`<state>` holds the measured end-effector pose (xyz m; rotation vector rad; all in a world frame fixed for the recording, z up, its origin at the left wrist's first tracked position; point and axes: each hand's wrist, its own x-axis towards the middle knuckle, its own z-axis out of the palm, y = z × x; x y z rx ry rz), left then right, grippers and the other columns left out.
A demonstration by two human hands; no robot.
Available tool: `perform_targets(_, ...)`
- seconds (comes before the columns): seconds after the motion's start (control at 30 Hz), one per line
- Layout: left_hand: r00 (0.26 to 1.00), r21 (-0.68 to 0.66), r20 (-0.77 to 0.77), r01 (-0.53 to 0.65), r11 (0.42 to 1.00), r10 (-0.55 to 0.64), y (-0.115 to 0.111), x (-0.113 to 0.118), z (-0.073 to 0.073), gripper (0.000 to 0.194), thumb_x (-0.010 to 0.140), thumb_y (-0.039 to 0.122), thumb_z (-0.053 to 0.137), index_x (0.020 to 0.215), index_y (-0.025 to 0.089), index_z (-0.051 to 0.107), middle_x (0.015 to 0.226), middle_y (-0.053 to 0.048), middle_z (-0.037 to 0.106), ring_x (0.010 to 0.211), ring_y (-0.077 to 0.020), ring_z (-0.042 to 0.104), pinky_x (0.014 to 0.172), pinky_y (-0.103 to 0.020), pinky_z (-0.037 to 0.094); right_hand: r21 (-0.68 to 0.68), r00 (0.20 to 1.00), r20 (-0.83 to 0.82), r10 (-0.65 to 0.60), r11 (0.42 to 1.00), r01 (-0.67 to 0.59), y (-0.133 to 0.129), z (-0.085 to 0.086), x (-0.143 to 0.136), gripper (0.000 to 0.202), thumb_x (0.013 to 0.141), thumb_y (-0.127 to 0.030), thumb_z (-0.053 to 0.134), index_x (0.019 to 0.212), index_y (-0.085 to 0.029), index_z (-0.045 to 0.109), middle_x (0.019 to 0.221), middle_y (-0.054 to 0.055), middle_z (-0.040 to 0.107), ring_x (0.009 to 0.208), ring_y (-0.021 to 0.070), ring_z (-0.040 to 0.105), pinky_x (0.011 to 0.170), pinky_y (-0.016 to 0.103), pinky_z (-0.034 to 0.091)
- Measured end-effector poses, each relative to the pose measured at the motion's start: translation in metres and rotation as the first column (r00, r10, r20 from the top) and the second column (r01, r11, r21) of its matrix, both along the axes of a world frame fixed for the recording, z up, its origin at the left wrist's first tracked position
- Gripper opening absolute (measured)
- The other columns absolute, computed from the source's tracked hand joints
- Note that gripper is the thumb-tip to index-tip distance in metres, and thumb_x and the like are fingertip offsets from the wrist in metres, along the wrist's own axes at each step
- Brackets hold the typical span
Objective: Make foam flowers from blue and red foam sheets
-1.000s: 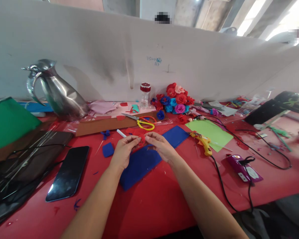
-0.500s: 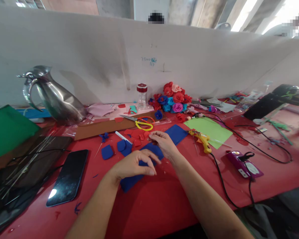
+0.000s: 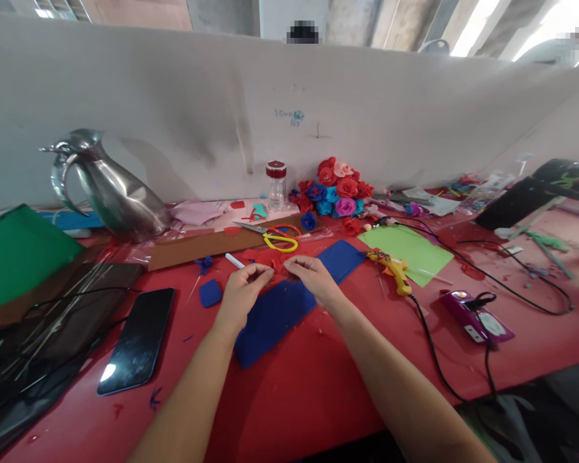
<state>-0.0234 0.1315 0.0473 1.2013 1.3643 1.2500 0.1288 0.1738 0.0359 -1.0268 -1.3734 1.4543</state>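
Observation:
My left hand [image 3: 247, 287] is closed in a pinch over the red pieces, and whatever lies between its fingertips is too small to name. Close to its right, my right hand [image 3: 312, 276] also pinches something I cannot make out. Beneath both hands a long blue strip [image 3: 275, 315] lies diagonally on the red table [image 3: 289, 399]. Red pieces [image 3: 265, 258] lie just beyond the fingertips. A white marker [image 3: 234, 261] and a blue cut piece [image 3: 210, 293] are left of my left hand. Scissors [image 3: 280, 240] with yellow and orange handles rest behind the hands.
A phone [image 3: 137, 341] and steel jug [image 3: 120, 193] are left. Paper flowers [image 3: 340, 190] and a jar [image 3: 276, 186] stand behind. A yellow glue gun [image 3: 398, 273], green sheet [image 3: 422, 251], purple power socket [image 3: 477, 316] with cables and black bottle [image 3: 525, 196] are right.
My left hand has moved up and away from me, its spread fingers now pinched together near my right fingertips. More of the blue strip shows. My right hand has barely shifted.

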Motion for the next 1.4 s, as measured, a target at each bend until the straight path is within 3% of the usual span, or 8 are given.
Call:
perform_targets(0.23, 0.987, -0.051, 0.156, -0.018, 0.999, 0.025, 0.002, 0.001, -0.001, 0.037, 0.062, 0.051, 0.071, 0.075, 0.017, 0.063, 0.064, 0.001, 0.059, 0.059, -0.0113, 0.051, 0.059, -0.024, 0.038, 0.009, 1.0, 0.021, 0.018, 1.0, -0.018, 0.002, -0.004, -0.001, 0.027, 0.068, -0.045, 0.066, 0.064, -0.019, 0.06, 0.057, -0.003, 0.056, 0.056, 0.0107, 0.051, 0.058, 0.024, 0.039)
perform_targets(0.6, 0.988, -0.083, 0.152, 0.024, 0.996, -0.011, 0.002, 0.001, -0.001, 0.028, 0.06, 0.043, 0.074, 0.065, 0.017, 0.065, 0.059, 0.003, 0.058, 0.056, -0.0099, 0.048, 0.06, -0.024, 0.037, 0.124, 1.0, 0.009, -0.004, 0.992, 0.003, -0.004, -0.003, -0.008, 0.03, 0.072, -0.05, 0.064, 0.074, -0.02, 0.059, 0.066, -0.002, 0.058, 0.06, 0.0118, 0.054, 0.058, 0.024, 0.041)
perform_targets(0.73, 0.98, -0.073, 0.2, -0.006, 0.997, 0.02, 0.003, 0.0, -0.003, 0.022, 0.06, 0.034, 0.076, 0.062, 0.017, 0.063, 0.059, 0.004, 0.056, 0.057, -0.0087, 0.047, 0.06, -0.023, 0.038, 0.148, 0.983, -0.021, -0.184, 0.972, 0.185, -0.001, -0.004, -0.005, 0.03, 0.069, -0.048, 0.068, 0.071, -0.02, 0.058, 0.06, -0.002, 0.057, 0.054, 0.011, 0.05, 0.057, 0.025, 0.041)
perform_targets(0.83, 0.889, -0.143, 0.457, 0.048, 0.989, 0.023, 0.003, -0.004, -0.002, 0.016, 0.062, 0.026, 0.074, 0.064, 0.018, 0.061, 0.062, 0.002, 0.058, 0.057, -0.0088, 0.05, 0.06, -0.023, 0.041, 0.035, 0.954, -0.079, -0.289, 0.956, 0.293, 0.0, -0.001, -0.002, 0.039, 0.072, -0.057, 0.062, 0.068, -0.019, 0.058, 0.058, 0.0, 0.057, 0.052, 0.0113, 0.049, 0.054, 0.026, 0.04)
perform_targets(0.93, 0.734, -0.207, 0.679, 0.178, 0.962, 0.01, 0.001, -0.008, 0.002, 0.004, 0.071, 0.021, 0.065, 0.071, 0.019, 0.062, 0.074, -0.004, 0.065, 0.059, -0.0115, 0.054, 0.058, -0.027, 0.046, -0.078, 0.984, -0.153, -0.089, 0.994, 0.078, -0.006, 0.005, -0.003, 0.045, 0.073, -0.063, 0.059, 0.08, -0.019, 0.065, 0.076, 0.004, 0.066, 0.06, 0.0122, 0.056, 0.056, 0.025, 0.042)
perform_targets(1.07, 0.666, -0.196, 0.744, 0.288, 0.937, -0.049, -0.001, -0.012, 0.005, 0.008, 0.081, 0.017, 0.055, 0.076, 0.017, 0.061, 0.084, -0.007, 0.068, 0.058, -0.0099, 0.055, 0.054, -0.024, 0.047, -0.02, 0.963, -0.203, 0.177, 0.983, -0.185, -0.013, 0.007, -0.011, 0.039, 0.066, -0.046, 0.072, 0.096, -0.022, 0.067, 0.088, 0.002, 0.068, 0.076, 0.0134, 0.063, 0.07, 0.025, 0.047)
perform_targets(1.23, 0.611, -0.14, 0.764, 0.469, 0.872, -0.206, -0.003, -0.013, 0.001, 0.005, 0.077, 0.014, 0.064, 0.075, 0.016, 0.06, 0.071, 0.0, 0.064, 0.053, -0.0086, 0.058, 0.051, -0.018, 0.046, 0.119, 0.996, 0.006, 0.089, 0.989, -0.089, -0.01, -0.007, -0.013, 0.019, 0.063, -0.026, 0.071, 0.079, -0.017, 0.067, 0.073, -0.002, 0.066, 0.069, 0.0115, 0.059, 0.069, 0.024, 0.045)
perform_targets(1.4, 0.685, -0.2, 0.677, 0.521, 0.83, -0.267, -0.007, -0.012, 0.003, 0.015, 0.065, 0.013, 0.076, 0.07, 0.015, 0.063, 0.063, 0.0, 0.062, 0.059, -0.015, 0.066, 0.054, -0.02, 0.049, 0.305, 0.97, 0.241, -0.02, 0.951, -0.056, -0.012, -0.002, -0.013, 0.011, 0.071, -0.016, 0.06, 0.076, -0.017, 0.069, 0.068, -0.003, 0.065, 0.063, 0.0099, 0.056, 0.064, 0.02, 0.042)
